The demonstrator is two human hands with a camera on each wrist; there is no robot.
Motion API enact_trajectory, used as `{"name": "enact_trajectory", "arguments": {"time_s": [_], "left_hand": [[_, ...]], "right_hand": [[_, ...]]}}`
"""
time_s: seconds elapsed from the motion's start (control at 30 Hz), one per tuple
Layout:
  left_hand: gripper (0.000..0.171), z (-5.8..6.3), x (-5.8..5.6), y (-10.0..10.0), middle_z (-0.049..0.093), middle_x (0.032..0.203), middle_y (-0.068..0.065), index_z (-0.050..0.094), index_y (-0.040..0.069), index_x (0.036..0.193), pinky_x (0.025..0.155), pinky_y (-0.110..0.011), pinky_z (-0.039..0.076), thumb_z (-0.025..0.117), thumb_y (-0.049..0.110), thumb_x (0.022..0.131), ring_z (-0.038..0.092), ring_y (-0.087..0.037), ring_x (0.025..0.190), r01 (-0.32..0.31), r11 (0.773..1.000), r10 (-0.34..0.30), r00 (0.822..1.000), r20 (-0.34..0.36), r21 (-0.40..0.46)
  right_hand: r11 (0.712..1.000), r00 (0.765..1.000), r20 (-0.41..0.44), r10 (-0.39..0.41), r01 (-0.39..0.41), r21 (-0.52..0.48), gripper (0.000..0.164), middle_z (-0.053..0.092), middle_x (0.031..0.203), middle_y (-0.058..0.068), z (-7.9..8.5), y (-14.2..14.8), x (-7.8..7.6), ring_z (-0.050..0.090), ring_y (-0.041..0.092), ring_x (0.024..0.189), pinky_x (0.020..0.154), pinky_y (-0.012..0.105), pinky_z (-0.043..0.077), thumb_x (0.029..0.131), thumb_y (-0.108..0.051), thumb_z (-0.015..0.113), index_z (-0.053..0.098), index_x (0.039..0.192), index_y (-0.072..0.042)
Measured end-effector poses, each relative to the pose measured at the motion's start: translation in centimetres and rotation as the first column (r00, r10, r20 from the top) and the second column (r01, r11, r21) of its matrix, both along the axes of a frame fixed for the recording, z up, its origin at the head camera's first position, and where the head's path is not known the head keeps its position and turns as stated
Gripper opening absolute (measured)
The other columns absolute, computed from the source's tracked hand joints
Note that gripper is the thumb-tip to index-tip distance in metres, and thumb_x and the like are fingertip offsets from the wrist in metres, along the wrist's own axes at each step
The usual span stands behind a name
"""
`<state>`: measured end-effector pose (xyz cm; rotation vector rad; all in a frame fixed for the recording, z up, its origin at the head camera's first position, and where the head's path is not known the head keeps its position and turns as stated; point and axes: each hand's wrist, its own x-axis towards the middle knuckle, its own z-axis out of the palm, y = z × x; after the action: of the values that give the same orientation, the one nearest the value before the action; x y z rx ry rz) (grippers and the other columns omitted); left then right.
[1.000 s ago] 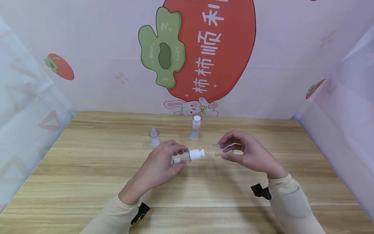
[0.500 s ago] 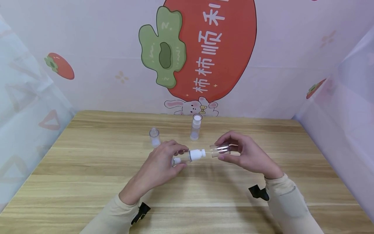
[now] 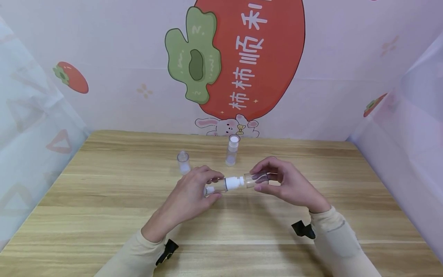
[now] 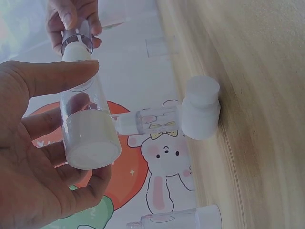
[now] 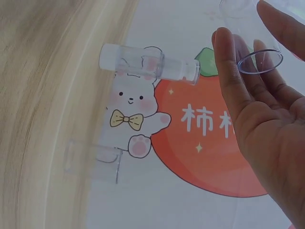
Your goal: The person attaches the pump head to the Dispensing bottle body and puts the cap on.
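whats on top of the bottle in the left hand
A white top, its narrow tip facing the clear cap in the right hand. In the head view, the left hand covers part of the bottle.

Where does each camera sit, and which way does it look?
Head: on the head, facing forward and down at the table; left hand, right hand, sleeves show.
Left wrist: on that wrist, facing the held bottle; both hands show.
Right wrist: on that wrist, facing the clear cap; right hand shows.
Wrist views share the rabbit print.
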<state>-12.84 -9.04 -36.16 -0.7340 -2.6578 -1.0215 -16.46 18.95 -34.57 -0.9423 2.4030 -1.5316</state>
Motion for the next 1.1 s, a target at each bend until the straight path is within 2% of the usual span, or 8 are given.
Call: {"name": "enact_trajectory", "arguments": {"time_s": [0.3,0.57,0.8,1.1], "left_hand": [[0.038,-0.1,0.0,0.1,0.066,0.092,0.003,0.076,0.009,0.109,0.072,-0.033,0.049,0.090,0.010,0.074,0.060,-0.018,0.086,0.009,1.000,-0.009,1.000,-0.015,-0.018],[0.038,-0.2,-0.1,0.1,0.066,0.091,0.003,0.076,0.008,0.109,0.071,-0.033,0.048,0.090,0.011,0.074,0.059,-0.017,0.085,0.010,1.000,-0.011,1.000,-0.025,-0.025],[0.038,-0.2,-0.1,0.2,0.066,0.092,0.002,0.076,0.007,0.109,0.072,-0.032,0.049,0.090,0.010,0.074,0.060,-0.018,0.086,0.021,1.000,-0.022,0.999,-0.023,-0.023],[0.037,-0.3,0.0,0.3,0.065,0.091,0.003,0.076,0.007,0.110,0.072,-0.032,0.049,0.090,0.011,0.075,0.060,-0.019,0.086,0.025,0.999,-0.026,1.000,-0.017,-0.030]], "right_hand": [[0.999,1.000,0.003,0.015,-0.015,-0.032,0.033,0.066,0.109,0.005,-0.5,-0.6,0.1,0.069,0.029,0.096,0.086,0.036,0.058,0.084,-0.003,0.082,0.066,0.114,-0.006],[0.998,1.000,-0.007,0.028,-0.028,-0.053,0.032,0.066,0.109,0.018,-0.9,-1.2,0.2,0.069,0.025,0.095,0.085,0.036,0.058,0.085,-0.001,0.080,0.065,0.113,-0.004],[0.998,1.000,-0.015,0.028,-0.029,-0.055,0.031,0.068,0.107,0.008,-1.2,-1.7,0.4,0.069,0.024,0.093,0.084,0.036,0.058,0.085,-0.002,0.081,0.066,0.112,-0.005],[0.999,1.000,-0.010,0.010,-0.010,-0.040,0.033,0.068,0.107,0.005,-1.5,-2.4,0.6,0.068,0.025,0.092,0.083,0.036,0.059,0.083,-0.005,0.083,0.067,0.112,-0.008]]}}
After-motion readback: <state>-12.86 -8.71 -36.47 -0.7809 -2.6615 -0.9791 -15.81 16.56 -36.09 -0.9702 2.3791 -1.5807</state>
